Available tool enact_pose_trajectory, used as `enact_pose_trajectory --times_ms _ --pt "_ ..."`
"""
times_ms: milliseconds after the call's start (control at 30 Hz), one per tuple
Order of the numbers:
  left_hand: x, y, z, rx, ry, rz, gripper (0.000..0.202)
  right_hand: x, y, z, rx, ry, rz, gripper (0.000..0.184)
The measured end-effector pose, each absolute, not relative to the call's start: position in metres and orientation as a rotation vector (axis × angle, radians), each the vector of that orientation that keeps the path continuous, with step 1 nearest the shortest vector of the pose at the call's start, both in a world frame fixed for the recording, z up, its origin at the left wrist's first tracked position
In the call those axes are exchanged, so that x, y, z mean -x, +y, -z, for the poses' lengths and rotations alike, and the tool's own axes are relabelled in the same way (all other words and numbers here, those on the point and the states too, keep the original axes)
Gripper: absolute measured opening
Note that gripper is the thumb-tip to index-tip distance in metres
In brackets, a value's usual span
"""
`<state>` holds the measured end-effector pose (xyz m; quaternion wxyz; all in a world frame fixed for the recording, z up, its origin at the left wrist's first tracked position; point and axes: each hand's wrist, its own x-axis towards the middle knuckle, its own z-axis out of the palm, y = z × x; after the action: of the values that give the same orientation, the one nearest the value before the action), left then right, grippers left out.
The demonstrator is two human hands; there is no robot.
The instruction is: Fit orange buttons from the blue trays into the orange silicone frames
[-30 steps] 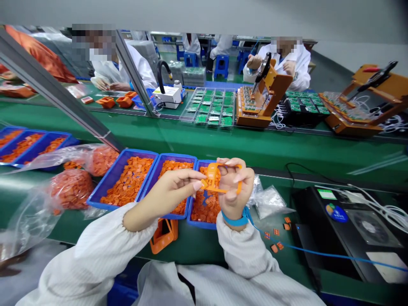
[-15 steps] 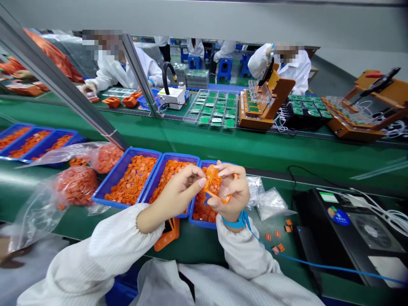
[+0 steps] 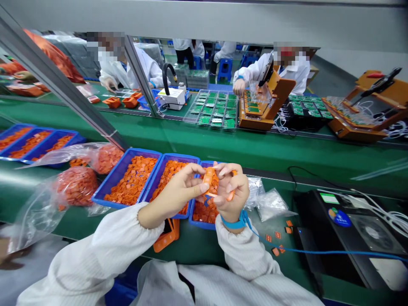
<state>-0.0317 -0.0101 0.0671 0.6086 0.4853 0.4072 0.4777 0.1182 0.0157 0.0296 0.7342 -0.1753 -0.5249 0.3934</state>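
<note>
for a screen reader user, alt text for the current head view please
A person's left hand and right hand hold an orange frame in front of blue trays of small orange parts on a green workbench. A black device sits to the right; co-workers in white are beyond.

Frame before tray — device right

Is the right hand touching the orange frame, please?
Touching. The head view shows the right hand curled around one side of the orange frame.
</note>
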Motion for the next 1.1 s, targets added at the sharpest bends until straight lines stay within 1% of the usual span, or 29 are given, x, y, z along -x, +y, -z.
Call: enact_pose_trajectory --times_ms 100,167,233,333,400,500,600,667,733,767,800,833,867,900,967,1000,1033,1100 --pt "0.032 -0.012 -0.071 -0.799 0.837 -0.91 0.069 -0.119 0.016 -0.026 0.322 -1.233 -0.872 0.043" --pt "0.033 -0.013 -0.072 -0.76 0.789 -0.884 0.079 -0.119 0.015 -0.023 0.319 -1.267 -0.886 0.043" --pt "0.033 -0.016 -0.07 -0.792 0.759 -0.915 0.074 -0.12 0.014 -0.021 0.347 -1.281 -0.886 0.045" --pt "0.031 -0.019 -0.067 -0.864 0.728 -0.968 0.059 -0.121 0.012 -0.021 0.337 -1.304 -0.884 0.047" --pt "0.03 -0.021 -0.066 -0.902 0.718 -0.985 0.054 -0.121 0.012 -0.023 0.285 -1.34 -0.886 0.045" --pt "0.032 -0.022 -0.067 -0.933 0.719 -0.984 0.055 -0.121 0.011 -0.027 0.213 -1.356 -0.887 0.04" --pt "0.039 -0.021 -0.066 -0.941 0.714 -0.928 0.058 -0.119 0.011 -0.028 0.201 -1.324 -0.947 0.04" --pt "0.045 -0.022 -0.064 -1.008 0.728 -0.874 0.07 -0.116 0.011 -0.028 0.196 -1.28 -1.036 0.042" --pt "0.052 -0.024 -0.062 -1.205 0.809 -0.89 0.094 -0.115 0.011 -0.028 0.18 -1.205 -1.157 0.042" --pt "0.056 -0.026 -0.061 -1.358 0.885 -0.954 0.106 -0.115 0.012 -0.028 0.175 -1.162 -1.214 0.041" --pt "0.06 -0.028 -0.06 -1.545 0.967 -1.054 0.113 -0.115 0.012 -0.029 0.175 -1.129 -1.265 0.039" --pt "0.065 -0.029 -0.06 -1.753 1.039 -1.169 0.113 -0.115 0.011 -0.03 0.182 -1.11 -1.307 0.038" --pt "0.069 -0.031 -0.06 -1.976 1.085 -1.267 0.105 -0.116 0.011 -0.032 0.196 -1.103 -1.341 0.038" --pt "0.073 -0.032 -0.061 -2.201 1.094 -1.318 0.091 -0.116 0.01 -0.033 0.214 -1.105 -1.37 0.039" --pt "0.082 -0.035 -0.063 -2.584 1.024 -1.235 0.055 -0.115 0.007 -0.036 0.244 -1.12 -1.455 0.043" --pt "0.086 -0.037 -0.064 -2.705 0.983 -1.136 0.041 -0.113 0.005 -0.038 0.25 -1.127 -1.514 0.044" --pt "0.09 -0.039 -0.066 -2.767 0.962 -1.049 0.034 -0.11 0.002 -0.039 0.246 -1.13 -1.575 0.045" --pt "0.098 -0.048 -0.068 -2.758 0.989 -0.955 0.03 -0.103 -0.003 -0.04 0.233 -1.142 -1.702 0.046"
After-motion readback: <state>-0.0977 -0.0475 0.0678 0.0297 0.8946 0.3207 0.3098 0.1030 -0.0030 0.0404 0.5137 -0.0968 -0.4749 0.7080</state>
